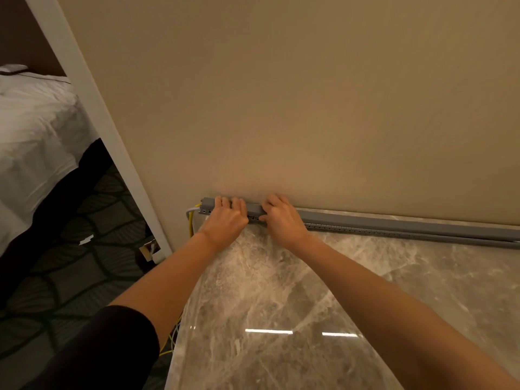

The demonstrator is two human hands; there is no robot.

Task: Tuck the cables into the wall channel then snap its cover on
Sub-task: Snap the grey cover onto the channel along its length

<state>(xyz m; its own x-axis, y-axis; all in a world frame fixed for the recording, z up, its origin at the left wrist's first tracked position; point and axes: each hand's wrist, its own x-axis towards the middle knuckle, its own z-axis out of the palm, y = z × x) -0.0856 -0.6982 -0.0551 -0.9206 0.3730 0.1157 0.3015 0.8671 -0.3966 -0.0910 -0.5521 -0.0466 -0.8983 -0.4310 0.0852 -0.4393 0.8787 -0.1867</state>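
Note:
A long grey slotted cable channel (pixel 394 225) runs along the foot of the beige wall where it meets a marble top. Its grey cover (pixel 254 208) lies along the top of the channel. My left hand (pixel 226 219) presses on the cover near the channel's left end, fingers curled over its top. My right hand (pixel 281 218) presses on it just to the right, thumb at the slotted front. A yellow cable (pixel 191 223) and a white cable (pixel 191 210) come out of the channel's left end and drop past the marble edge.
The polished marble surface (pixel 309 305) fills the lower right. To the left stand a white door frame (pixel 112 136), a bed with white linen (pixel 33 130) and dark patterned carpet (pixel 84 249). More yellow cable (pixel 168 344) shows below the marble edge beside my dark-clothed knee (pixel 112 350).

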